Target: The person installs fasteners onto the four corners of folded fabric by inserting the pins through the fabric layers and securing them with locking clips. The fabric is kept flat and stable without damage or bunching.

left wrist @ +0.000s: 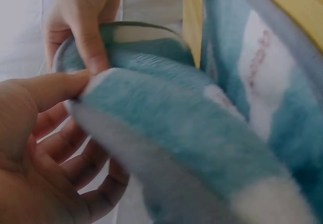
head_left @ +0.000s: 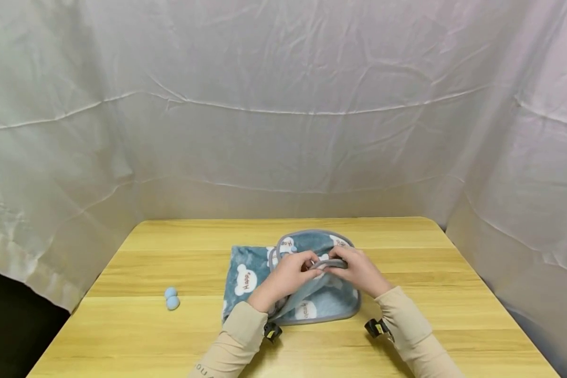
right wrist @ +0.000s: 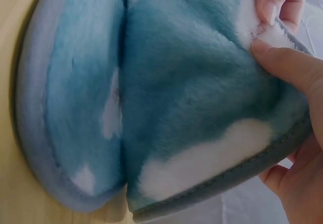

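Observation:
A teal fleece blanket [head_left: 260, 262] with white bear-head patches and grey edging lies folded on the table, one grey-edged part of it raised between the hands. The left hand [head_left: 290, 275] pinches this raised edge between thumb and fingers. Close beside it, the right hand [head_left: 359, 270] pinches the same edge from the other side. In the left wrist view the two thumbs nearly meet on the fleece [left wrist: 151, 108]. From the right wrist, the lifted fold [right wrist: 202, 93] slopes up from a lower layer with a rounded grey-bound corner [right wrist: 35, 123].
Two small light blue balls [head_left: 172, 298] sit together on the wooden table [head_left: 137, 336] to the left of the blanket. Pale grey cloth [head_left: 302, 152] hangs behind the table and at both sides. A black camera [head_left: 272, 332] is strapped at the left wrist, another [head_left: 376, 328] at the right.

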`<state>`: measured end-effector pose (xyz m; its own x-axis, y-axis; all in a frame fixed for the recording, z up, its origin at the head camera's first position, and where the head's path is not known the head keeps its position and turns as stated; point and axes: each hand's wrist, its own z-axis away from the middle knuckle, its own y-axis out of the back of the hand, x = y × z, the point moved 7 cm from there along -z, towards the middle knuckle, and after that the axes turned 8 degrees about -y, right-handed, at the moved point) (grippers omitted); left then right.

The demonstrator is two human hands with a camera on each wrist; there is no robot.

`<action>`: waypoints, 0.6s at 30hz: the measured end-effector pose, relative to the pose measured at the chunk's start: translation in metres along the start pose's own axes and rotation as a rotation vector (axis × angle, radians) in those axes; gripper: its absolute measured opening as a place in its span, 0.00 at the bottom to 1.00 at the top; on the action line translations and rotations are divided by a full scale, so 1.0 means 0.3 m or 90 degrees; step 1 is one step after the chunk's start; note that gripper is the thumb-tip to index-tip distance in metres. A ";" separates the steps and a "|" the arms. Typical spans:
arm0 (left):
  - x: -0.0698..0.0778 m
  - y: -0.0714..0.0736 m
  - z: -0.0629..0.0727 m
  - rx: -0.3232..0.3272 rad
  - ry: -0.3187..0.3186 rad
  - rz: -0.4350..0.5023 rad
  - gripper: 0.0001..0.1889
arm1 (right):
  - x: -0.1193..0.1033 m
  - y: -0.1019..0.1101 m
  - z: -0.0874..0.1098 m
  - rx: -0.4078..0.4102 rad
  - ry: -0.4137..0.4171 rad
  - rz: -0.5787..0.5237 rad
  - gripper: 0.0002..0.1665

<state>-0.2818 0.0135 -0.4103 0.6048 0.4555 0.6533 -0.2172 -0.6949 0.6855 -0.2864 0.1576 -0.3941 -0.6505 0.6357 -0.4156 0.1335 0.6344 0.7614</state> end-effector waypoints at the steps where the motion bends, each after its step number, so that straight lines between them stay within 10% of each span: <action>1: 0.003 0.003 0.002 -0.010 0.001 -0.002 0.06 | 0.000 0.002 0.001 0.005 0.008 0.015 0.15; 11: 0.021 0.064 0.072 -0.084 0.000 -0.031 0.09 | -0.025 0.024 -0.001 0.045 0.091 0.086 0.15; 18: -0.030 0.165 0.196 -0.062 -0.006 -0.135 0.07 | -0.050 0.021 0.003 0.073 0.169 0.130 0.15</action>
<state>-0.2531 -0.0577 -0.4011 0.6517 0.5797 0.4891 -0.1581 -0.5269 0.8351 -0.2751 0.1523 -0.3835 -0.7720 0.6269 -0.1054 0.3538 0.5614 0.7481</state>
